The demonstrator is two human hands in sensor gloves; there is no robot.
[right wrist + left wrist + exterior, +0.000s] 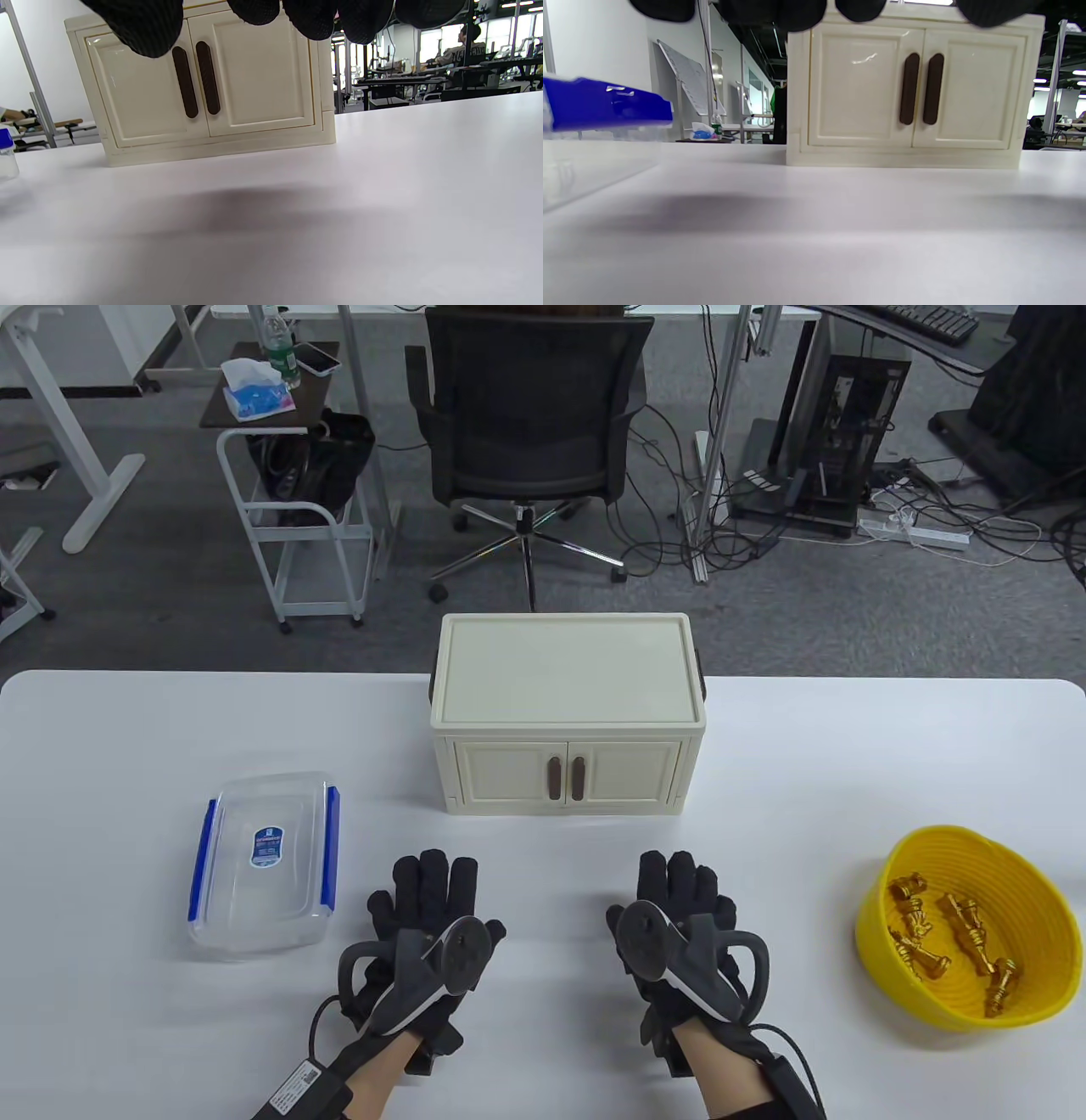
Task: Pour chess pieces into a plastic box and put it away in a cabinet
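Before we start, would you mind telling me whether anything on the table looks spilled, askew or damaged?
Nothing stands out: the gold chess pieces all lie inside the yellow bowl, the lidded plastic box sits flat, and the cabinet doors are shut.

A white tabletop point(127, 780) with rounded far corners fills the near half of the table view. Beyond it lies grey carpet floor point(848, 619). A black mesh office chair point(530, 415) on a chrome star base stands behind the tabletop's middle. To its left a white wheeled cart point(293, 526) carries a brown top with a tissue pack point(254, 390), a green bottle point(278, 343) and a phone point(316, 358); a black bag point(327, 458) hangs at its side. White desk legs point(76, 415) stand far left. To the right, a black computer tower point(848, 407) sits among tangled cables point(933, 517) and a white power strip point(912, 532). The right wrist view shows bright windows point(492, 38) behind rows of desks.
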